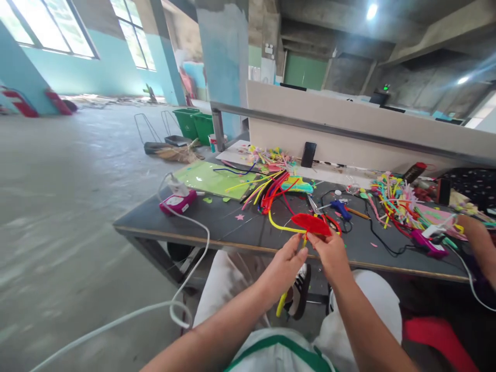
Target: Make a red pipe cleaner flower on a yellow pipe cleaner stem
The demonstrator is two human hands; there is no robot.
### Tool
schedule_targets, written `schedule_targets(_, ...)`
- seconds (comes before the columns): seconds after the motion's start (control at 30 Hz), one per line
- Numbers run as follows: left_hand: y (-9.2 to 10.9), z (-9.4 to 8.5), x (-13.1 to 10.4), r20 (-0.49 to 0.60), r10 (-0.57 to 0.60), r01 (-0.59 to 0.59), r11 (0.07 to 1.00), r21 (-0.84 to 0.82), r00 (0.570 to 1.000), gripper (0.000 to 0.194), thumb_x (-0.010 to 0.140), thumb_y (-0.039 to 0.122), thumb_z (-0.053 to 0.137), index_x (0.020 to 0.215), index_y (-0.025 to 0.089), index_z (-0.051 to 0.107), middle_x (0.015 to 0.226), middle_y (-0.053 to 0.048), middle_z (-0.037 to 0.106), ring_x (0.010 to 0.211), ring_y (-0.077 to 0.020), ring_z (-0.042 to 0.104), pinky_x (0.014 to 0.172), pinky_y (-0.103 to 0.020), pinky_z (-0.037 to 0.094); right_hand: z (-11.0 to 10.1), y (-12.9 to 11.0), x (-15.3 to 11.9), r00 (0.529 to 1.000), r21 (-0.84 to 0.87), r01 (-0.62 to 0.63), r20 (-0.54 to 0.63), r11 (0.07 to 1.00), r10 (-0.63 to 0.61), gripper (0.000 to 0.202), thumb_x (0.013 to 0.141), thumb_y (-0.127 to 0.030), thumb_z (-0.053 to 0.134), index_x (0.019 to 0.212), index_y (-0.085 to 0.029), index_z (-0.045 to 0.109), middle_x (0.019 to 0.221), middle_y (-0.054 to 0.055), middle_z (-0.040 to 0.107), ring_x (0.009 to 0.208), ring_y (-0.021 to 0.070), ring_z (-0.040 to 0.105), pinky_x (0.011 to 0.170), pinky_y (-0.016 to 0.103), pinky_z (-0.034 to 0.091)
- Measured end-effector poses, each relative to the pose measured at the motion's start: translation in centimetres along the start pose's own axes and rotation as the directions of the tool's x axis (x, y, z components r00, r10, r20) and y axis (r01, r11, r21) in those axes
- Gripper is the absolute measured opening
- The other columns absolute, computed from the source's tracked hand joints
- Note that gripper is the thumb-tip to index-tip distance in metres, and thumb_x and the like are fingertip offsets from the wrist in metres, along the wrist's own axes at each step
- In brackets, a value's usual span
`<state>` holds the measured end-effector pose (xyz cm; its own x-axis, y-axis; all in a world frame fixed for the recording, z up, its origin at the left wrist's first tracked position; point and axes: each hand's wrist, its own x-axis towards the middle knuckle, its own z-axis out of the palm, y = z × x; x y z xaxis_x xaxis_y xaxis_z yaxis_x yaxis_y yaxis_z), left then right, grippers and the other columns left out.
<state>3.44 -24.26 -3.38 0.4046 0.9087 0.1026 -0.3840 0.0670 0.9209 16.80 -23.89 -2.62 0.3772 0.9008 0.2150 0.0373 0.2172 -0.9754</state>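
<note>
Over the table's front edge, my right hand point(332, 254) pinches a red fuzzy fan-shaped piece point(311, 224) at its lower edge. Close beside it, my left hand point(289, 258) closes its fingers around a yellow pipe cleaner point(281, 305), whose lower end hangs beneath the hand. The yellow stem meets the red piece between my fingertips; how they join is too small to see. Just beyond, a bundle of coloured pipe cleaners point(271, 194) lies on the table, with one yellow strand curving toward my hands. A blue glue gun point(341, 208) rests behind the red piece.
On the dark table point(225, 227) are a green sheet point(209, 178), a pink power strip point(178, 201) with a white cable point(207, 235), and a phone point(309, 154) against the partition. A pile of pipe cleaners point(395, 199) lies right, near another person's arm point(478, 243).
</note>
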Motion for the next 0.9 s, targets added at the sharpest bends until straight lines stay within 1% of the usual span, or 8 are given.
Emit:
schedule_targets(0.07,0.1,0.1,-1.0,0.028,-0.031,0.035,0.990,-0.139,0.999,0.038,0.076,0.032,0.067,0.112,0.021,0.066,0.121,-0.009,0.062,0.120,-0.0224,0.051,0.105,-0.034,0.034,0.7,0.3,-2.2,1.000,0.031,-0.014,-0.026,0.999,0.015,0.026,0.068,-0.029,0.072,0.093,-0.023,0.066,0.084,0.002,0.072,0.075,0.0205,0.064,0.069,0.034,0.049)
schedule_targets(0.17,-0.2,0.3,-1.8,-0.036,-0.069,0.055,0.951,-0.305,0.997,0.032,0.075,0.034,0.068,0.102,0.018,0.068,0.104,-0.009,0.069,0.103,-0.0201,0.060,0.096,-0.031,0.042,1.3,0.6,-4.2,0.998,0.081,-0.023,-0.062,0.996,0.028,0.029,0.069,-0.029,0.072,0.096,-0.024,0.064,0.087,0.002,0.072,0.076,0.0205,0.065,0.071,0.035,0.050)
schedule_targets(0.23,-0.5,0.2,-1.8,-0.069,-0.105,0.071,0.923,-0.378,0.992,0.028,0.070,0.033,0.072,0.092,0.016,0.070,0.093,-0.008,0.070,0.090,-0.0183,0.063,0.089,-0.030,0.045,1.5,0.6,-4.7,0.998,0.098,-0.026,-0.059,0.995,0.032,0.031,0.069,-0.028,0.072,0.098,-0.024,0.063,0.090,0.003,0.072,0.077,0.0208,0.066,0.071,0.035,0.051)
schedule_targets(0.37,-1.1,-0.1,-1.0,-0.034,-0.172,0.139,0.886,-0.443,0.985,0.028,0.064,0.032,0.077,0.083,0.014,0.069,0.085,-0.007,0.069,0.073,-0.0146,0.062,0.073,-0.027,0.048,1.6,1.0,-4.7,0.998,0.102,-0.051,-0.029,0.993,0.054,0.035,0.069,-0.028,0.072,0.102,-0.023,0.061,0.093,0.004,0.072,0.083,0.0217,0.066,0.073,0.035,0.050)
schedule_targets(0.5,-1.8,-0.5,-0.4,-0.021,-0.238,0.206,0.878,-0.431,0.971,0.030,0.064,0.032,0.077,0.086,0.014,0.068,0.081,-0.004,0.067,0.063,-0.0098,0.058,0.060,-0.021,0.043,1.3,2.0,-4.6,0.995,0.091,-0.089,-0.045,0.992,0.093,0.033,0.069,-0.029,0.072,0.100,-0.024,0.060,0.086,0.002,0.072,0.075,0.0194,0.065,0.066,0.032,0.049)
schedule_targets(0.63,-2.5,-0.6,-0.3,-0.034,-0.255,0.221,0.893,-0.392,0.966,0.027,0.063,0.033,0.077,0.077,0.013,0.066,0.072,-0.003,0.064,0.056,-0.0082,0.054,0.053,-0.020,0.038,1.1,2.1,-4.6,0.989,0.122,-0.146,0.011,0.982,0.146,0.037,0.068,-0.026,0.072,0.102,-0.024,0.056,0.087,0.002,0.071,0.074,0.0184,0.064,0.067,0.032,0.050)
schedule_targets(0.83,-2.7,-0.4,0.1,-0.134,-0.222,0.180,0.946,-0.270,0.966,0.034,0.061,0.040,0.076,0.074,0.013,0.062,0.058,0.001,0.055,0.047,-0.0061,0.046,0.045,-0.020,0.031,-0.1,0.5,-4.8,0.956,0.115,-0.213,0.228,0.970,0.183,0.053,0.067,-0.032,0.072,0.114,-0.025,0.049,0.099,0.005,0.070,0.068,0.0181,0.064,0.064,0.033,0.050)
schedule_targets(0.9,-2.9,-0.4,0.3,-0.177,-0.219,0.179,0.960,-0.217,0.960,0.035,0.059,0.042,0.076,0.073,0.014,0.060,0.056,0.003,0.053,0.044,-0.0050,0.042,0.042,-0.019,0.028,-1.2,0.2,-5.2,0.973,0.007,-0.183,0.144,0.983,0.180,0.062,0.069,-0.037,0.070,0.124,-0.026,0.043,0.087,0.003,0.070,0.064,0.0184,0.063,0.065,0.035,0.048)
